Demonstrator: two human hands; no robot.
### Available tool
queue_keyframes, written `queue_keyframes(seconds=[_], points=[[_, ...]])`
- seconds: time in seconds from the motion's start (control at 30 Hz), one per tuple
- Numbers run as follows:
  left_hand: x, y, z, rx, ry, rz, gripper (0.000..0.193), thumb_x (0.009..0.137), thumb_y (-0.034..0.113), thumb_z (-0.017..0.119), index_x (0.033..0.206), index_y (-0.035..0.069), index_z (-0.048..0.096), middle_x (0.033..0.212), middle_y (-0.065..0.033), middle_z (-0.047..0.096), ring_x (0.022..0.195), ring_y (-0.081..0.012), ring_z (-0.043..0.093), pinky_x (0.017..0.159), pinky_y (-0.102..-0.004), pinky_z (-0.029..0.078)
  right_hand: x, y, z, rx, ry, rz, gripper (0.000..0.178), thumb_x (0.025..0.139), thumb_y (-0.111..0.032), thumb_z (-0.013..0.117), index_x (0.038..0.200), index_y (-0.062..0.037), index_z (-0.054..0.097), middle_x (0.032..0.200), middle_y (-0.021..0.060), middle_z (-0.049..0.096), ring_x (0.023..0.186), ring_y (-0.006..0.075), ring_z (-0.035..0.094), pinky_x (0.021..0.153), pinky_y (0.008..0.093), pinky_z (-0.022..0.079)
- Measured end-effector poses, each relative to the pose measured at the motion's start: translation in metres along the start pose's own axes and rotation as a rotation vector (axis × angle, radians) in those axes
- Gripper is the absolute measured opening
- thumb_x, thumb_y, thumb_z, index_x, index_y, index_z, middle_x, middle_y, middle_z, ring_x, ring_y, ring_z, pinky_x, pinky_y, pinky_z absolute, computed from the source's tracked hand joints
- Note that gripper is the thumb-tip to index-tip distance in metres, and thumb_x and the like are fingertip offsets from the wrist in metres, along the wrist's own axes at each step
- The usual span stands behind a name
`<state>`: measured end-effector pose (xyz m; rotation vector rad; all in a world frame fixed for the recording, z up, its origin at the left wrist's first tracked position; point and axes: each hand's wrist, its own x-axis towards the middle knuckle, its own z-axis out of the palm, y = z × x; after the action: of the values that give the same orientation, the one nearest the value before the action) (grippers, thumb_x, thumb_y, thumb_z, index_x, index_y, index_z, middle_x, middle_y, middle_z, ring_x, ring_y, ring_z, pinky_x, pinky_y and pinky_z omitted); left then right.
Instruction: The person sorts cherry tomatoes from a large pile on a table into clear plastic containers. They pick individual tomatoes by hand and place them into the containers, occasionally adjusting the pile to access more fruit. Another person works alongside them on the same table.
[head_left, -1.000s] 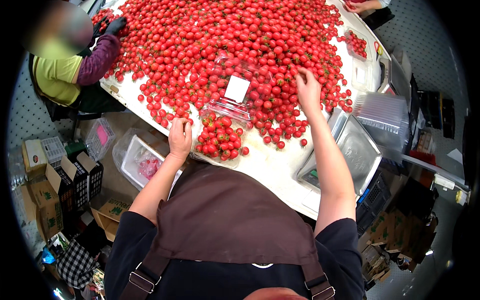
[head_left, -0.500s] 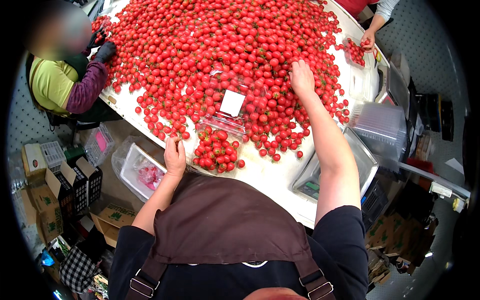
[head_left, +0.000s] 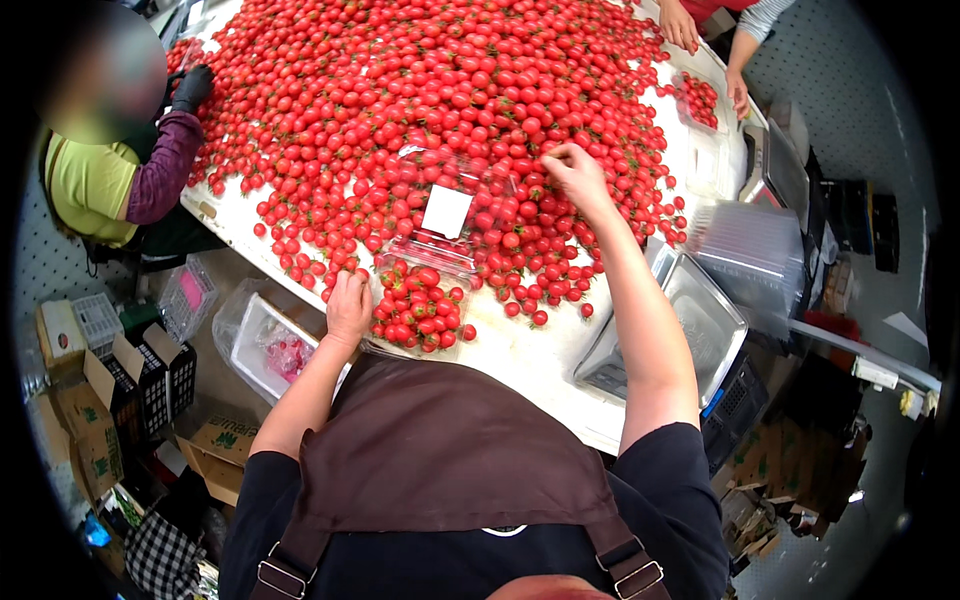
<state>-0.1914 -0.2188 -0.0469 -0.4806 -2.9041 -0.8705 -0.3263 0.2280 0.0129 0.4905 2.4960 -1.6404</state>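
Note:
A clear plastic clamshell box (head_left: 466,300) stands at the table's near edge, its base heaped with cherry tomatoes (head_left: 418,308). Its lid (head_left: 410,250) is folded back over the big pile of red cherry tomatoes (head_left: 400,110), a blank-looking white label (head_left: 446,212) on it. Beside the box's left side is my left hand (head_left: 349,310), its fingers bent and together; what they grip is hidden. My right hand (head_left: 580,180) is over the pile, right of the lid, fingertips pinched together down among the tomatoes. Whether a tomato is between them I cannot make out.
A co-worker's gloved hand (head_left: 193,88) works at the pile's left. Another person's hands (head_left: 680,25) are at the far right, near a filled box (head_left: 697,100). Stacked clear boxes (head_left: 750,255) and a metal-rimmed tray (head_left: 705,320) stand right; a white bin (head_left: 262,340) sits lower left.
My right hand has moved left and slightly nearer over the pile, its fingers now pinched. My left hand stays beside the box. The far-right person's hands have moved apart; one left the filled box.

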Motion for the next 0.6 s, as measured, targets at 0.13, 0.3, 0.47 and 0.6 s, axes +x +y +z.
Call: queue_keyframes(seconds=[0.13,0.3,0.47,0.6], points=[[-0.005,-0.008,0.013,0.043,0.019,-0.004,0.026,0.087,0.002,0.063,0.11,0.005,0.053,0.098,-0.0182,0.05,0.088,-0.039,0.057,0.074,-0.0475,0.048,0.006,-0.024,0.01,-0.121,-0.072,-0.022,0.039,0.09,-0.036,0.067,0.11,-0.0024,0.066,0.093,0.0103,0.07,0.084,0.0175,0.065,0.079,0.0342,0.051],[-0.005,-0.009,0.014,0.062,-0.019,-0.026,0.033,0.085,0.002,0.065,0.115,0.006,0.052,0.104,-0.0189,0.05,0.095,-0.0393,0.057,0.08,-0.0475,0.048,-0.003,-0.025,0.018,-0.14,-0.039,-0.035,0.037,0.096,-0.035,0.062,0.1,0.0017,0.064,0.083,0.0092,0.069,0.076,0.0178,0.065,0.071,0.0346,0.051],[-0.005,-0.009,0.015,0.079,-0.004,-0.023,0.032,0.085,0.001,0.064,0.115,0.006,0.052,0.104,-0.0192,0.05,0.094,-0.0398,0.057,0.079,-0.0478,0.048,-0.026,-0.015,0.025,0.176,-0.006,0.046,0.03,0.096,-0.029,0.067,0.1,0.0003,0.06,0.078,0.0043,0.067,0.063,0.0086,0.06,0.058,0.0248,0.049],[-0.005,-0.008,0.013,0.082,-0.015,-0.02,0.032,0.085,0.001,0.063,0.114,0.006,0.052,0.104,-0.0193,0.05,0.093,-0.0399,0.056,0.079,-0.048,0.048,-0.051,-0.014,0.018,0.29,0.055,0.104,0.027,0.098,-0.025,0.065,0.106,0.0001,0.058,0.08,0.0031,0.066,0.065,0.0089,0.059,0.059,0.0239,0.048]])
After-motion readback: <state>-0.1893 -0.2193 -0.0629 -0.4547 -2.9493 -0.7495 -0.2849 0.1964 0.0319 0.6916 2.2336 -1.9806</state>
